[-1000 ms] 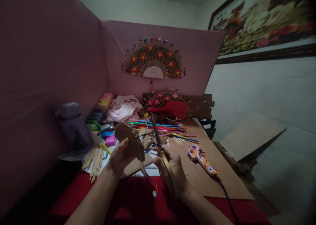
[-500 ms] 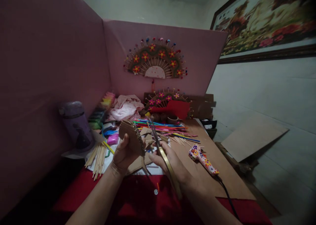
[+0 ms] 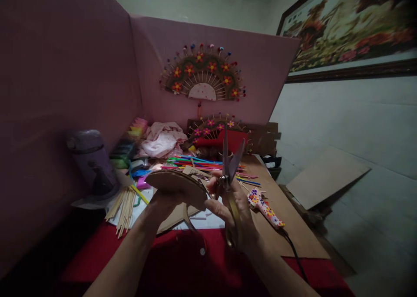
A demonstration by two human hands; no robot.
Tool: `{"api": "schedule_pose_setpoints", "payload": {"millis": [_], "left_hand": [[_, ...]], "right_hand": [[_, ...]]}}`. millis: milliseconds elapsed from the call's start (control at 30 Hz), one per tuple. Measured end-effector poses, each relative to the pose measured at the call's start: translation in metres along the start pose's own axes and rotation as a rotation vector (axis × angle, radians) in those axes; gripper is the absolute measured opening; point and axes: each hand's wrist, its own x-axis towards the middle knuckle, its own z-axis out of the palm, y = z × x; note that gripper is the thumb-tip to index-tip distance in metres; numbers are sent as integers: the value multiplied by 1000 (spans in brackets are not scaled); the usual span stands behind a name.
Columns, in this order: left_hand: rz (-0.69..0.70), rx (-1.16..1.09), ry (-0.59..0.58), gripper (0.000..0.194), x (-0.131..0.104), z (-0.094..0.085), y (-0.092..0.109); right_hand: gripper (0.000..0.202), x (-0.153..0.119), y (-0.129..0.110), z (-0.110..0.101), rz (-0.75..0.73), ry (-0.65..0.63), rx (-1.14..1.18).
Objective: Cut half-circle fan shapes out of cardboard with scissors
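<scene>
My left hand (image 3: 163, 203) holds a half-round piece of cardboard (image 3: 177, 186) from below, its flat face tilted toward me. A narrow strip (image 3: 188, 219) hangs from the cardboard's lower edge. In my right hand (image 3: 239, 212) are gold-handled scissors (image 3: 230, 169), blades pointing up and spread apart. My right thumb reaches to the cardboard's right end, and the fingers are partly hidden behind the scissors. Cardboard scraps (image 3: 172, 219) and white paper (image 3: 211, 221) lie beneath my hands.
Wooden sticks (image 3: 121, 210) and a purple bottle (image 3: 94, 164) stand left. Colourful pipe cleaners (image 3: 195, 161) lie behind. A flower-patterned glue gun (image 3: 265, 208) with a cord rests right on brown board (image 3: 293, 227). A decorated fan (image 3: 202, 75) hangs on the pink panel (image 3: 254, 71).
The cardboard has tilted from nearly upright to flatter, showing its broad face. The scissors have moved right, turned upright, and their blades have spread.
</scene>
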Motion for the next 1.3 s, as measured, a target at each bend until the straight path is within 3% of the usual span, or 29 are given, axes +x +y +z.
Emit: {"api": "schedule_pose_setpoints", "payload": {"millis": [133, 267, 400, 467, 633, 767, 1100, 1300], "left_hand": [[-101, 189, -44, 25, 0, -6, -6], [-140, 249, -82, 31, 0, -5, -9], [-171, 311, -101, 29, -1, -3, -9], [-179, 275, -99, 33, -2, 0, -9], [-51, 19, -3, 34, -6, 19, -8], [-63, -110, 72, 30, -9, 30, -7], [-67, -199, 138, 32, -9, 32, -9], [-86, -164, 62, 25, -7, 30, -10]], "right_hand": [[50, 2, -2, 7, -82, 17, 22], [41, 1, 2, 12, -124, 44, -4], [41, 2, 3, 10, -87, 68, 5], [39, 3, 2, 9, -35, 107, 20], [32, 3, 0, 14, 38, 201, 43], [30, -1, 2, 22, 71, 232, 68], [19, -3, 16, 34, 26, 357, 140], [32, -5, 22, 32, -43, 365, 63]]}}
